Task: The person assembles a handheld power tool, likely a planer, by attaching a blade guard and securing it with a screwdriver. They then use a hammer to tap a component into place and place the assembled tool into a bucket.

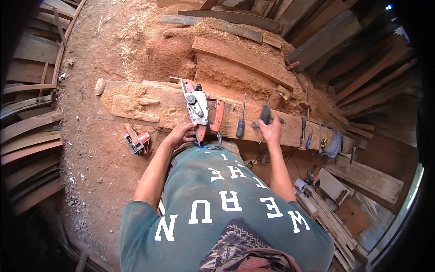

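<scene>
An electric planer, grey and red with a red handle, lies across the thick wooden beam in front of me. My left hand is closed on its near end, with the fingertips against the casing. Farther right, my right hand closes around a dark tool that looks like a hammer; its grip is partly hidden by the fingers. Between the hands a screwdriver with a dark handle rests on the beam, its shaft pointing away from me.
Right along the beam lie a chisel, a blue-handled tool, a yellow tape measure and a grey bundle. A red power tool sits on the ground at left. Sawdust and planks lie beyond; stacked boards line the left.
</scene>
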